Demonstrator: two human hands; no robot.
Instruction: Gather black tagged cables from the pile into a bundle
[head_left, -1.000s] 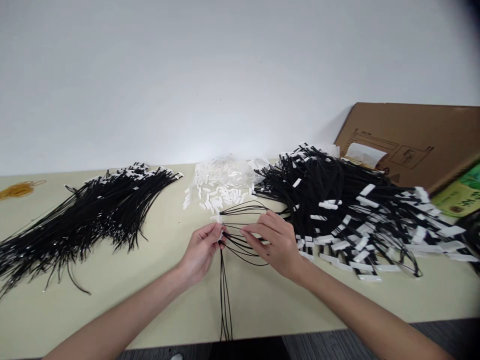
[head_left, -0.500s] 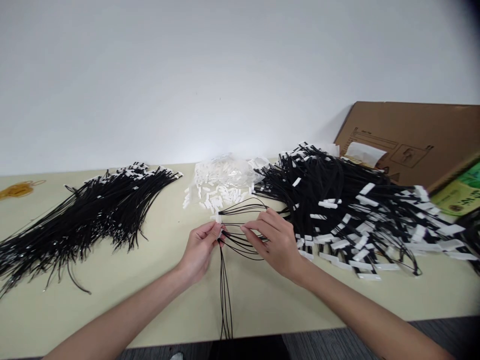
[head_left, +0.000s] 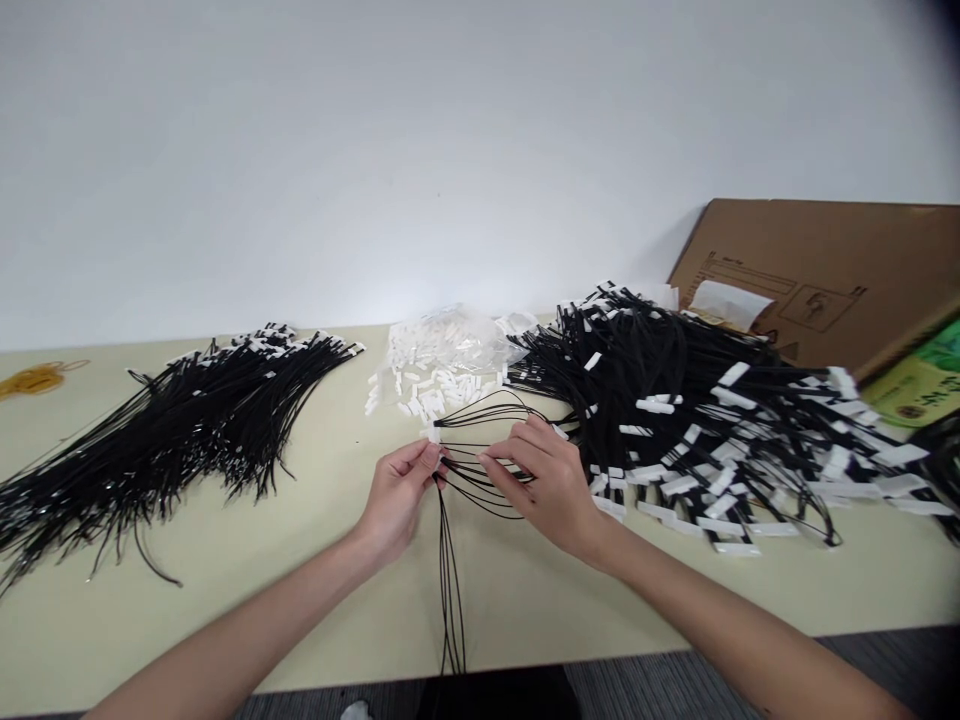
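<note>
My left hand (head_left: 401, 490) pinches a white plastic connector (head_left: 434, 432) between thumb and fingers. Thin black wires (head_left: 480, 415) run out of the connector, some curving right and several hanging down over the table's front edge. My right hand (head_left: 551, 480) is closed, thumb against fingertips, on the black wires to the right of the connector. Its palm hides part of the wires. Just beyond my hands lie loose white connectors (head_left: 431, 400), spilling from a clear plastic bag (head_left: 457, 340).
A heap of black wires (head_left: 225, 410) lies at the left. On the right is a larger pile of wires with white connectors (head_left: 637, 360). A cardboard box (head_left: 825, 260) leans at the back right near a green and yellow package (head_left: 922, 385). Yellow bands (head_left: 34, 380) lie far left.
Both hands hold nearly the same pose. The right hand has shifted very slightly left, and the white connector at my left fingertips shows a little more upright.
</note>
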